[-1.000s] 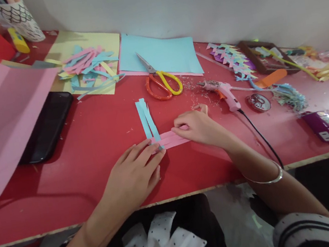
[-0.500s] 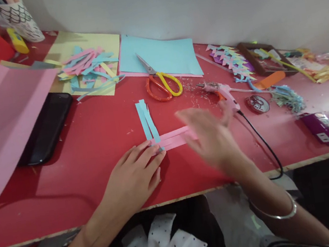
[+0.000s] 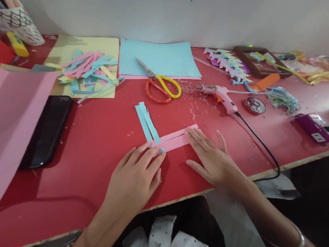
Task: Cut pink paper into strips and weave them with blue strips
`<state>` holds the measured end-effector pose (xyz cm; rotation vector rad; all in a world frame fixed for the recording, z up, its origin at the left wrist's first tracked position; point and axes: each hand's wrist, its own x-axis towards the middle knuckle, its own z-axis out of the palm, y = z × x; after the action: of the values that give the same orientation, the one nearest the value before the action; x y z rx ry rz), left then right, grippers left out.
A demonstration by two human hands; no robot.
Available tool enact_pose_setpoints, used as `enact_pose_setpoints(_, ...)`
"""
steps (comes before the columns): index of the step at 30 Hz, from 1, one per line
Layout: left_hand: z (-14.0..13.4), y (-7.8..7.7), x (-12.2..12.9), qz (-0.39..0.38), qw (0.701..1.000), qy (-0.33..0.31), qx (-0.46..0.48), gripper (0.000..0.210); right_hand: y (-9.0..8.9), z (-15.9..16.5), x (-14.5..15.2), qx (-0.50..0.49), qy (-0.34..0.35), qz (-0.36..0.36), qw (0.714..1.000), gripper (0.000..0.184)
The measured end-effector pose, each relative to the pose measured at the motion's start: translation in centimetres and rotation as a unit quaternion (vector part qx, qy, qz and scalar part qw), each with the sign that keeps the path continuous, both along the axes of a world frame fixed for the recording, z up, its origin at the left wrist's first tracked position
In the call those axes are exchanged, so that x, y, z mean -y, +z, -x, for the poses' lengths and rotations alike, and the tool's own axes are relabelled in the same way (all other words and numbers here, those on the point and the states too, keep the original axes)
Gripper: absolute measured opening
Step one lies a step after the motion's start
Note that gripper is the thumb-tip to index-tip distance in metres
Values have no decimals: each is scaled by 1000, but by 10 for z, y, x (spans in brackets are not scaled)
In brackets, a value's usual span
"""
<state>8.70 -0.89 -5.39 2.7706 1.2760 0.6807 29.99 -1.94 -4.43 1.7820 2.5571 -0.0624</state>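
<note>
Two pink paper strips (image 3: pixel 174 139) lie side by side across the red table, woven at their left end with two upright blue paper strips (image 3: pixel 146 122). My left hand (image 3: pixel 138 168) rests with its fingers out on the crossing, its fingertips pressing the strips down and covering part of them. The fingers of my right hand (image 3: pixel 209 154) lie stretched over the right end of the pink strips, thumb held apart. Neither hand grasps anything.
Scissors (image 3: pixel 161 86) and a pink glue gun (image 3: pixel 220 96) with a black cord lie beyond my hands. Cut strips (image 3: pixel 91 70) are heaped on yellow paper. A black phone (image 3: pixel 47 133) lies at left, partly under a pink sheet (image 3: pixel 0 123). A purple socket box (image 3: pixel 315 127) is at right.
My right hand has come down from above the pink strips and now lies flat on their right end. The left hand stays on the crossing.
</note>
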Motion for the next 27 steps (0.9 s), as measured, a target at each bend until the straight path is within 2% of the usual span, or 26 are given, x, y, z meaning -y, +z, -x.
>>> enact_pose_setpoints(3,0,1,0,-7,1000,-2,-10,31,2,-2,-3,-8,2,-20,1000,54)
enact_pose_setpoints(8,-2,6,-2,-8,999,3,-37,28,11,-1,-24,-93,20,-68,993,36)
enact_pose_setpoints(11,-5,10,-4,5,999,4,-47,25,14,2,-40,-112,31,-63,991,31)
enact_pose_setpoints(17,-9,15,-4,32,997,30,-59,20,20,7,-57,-84,-3,-25,996,18)
enact_pose_setpoints(22,-6,16,-6,76,994,58,-55,22,22,5,-61,-115,5,-44,992,16)
enact_pose_setpoints(27,-2,15,-8,72,995,36,-52,23,22,1,-63,-157,18,-63,985,20)
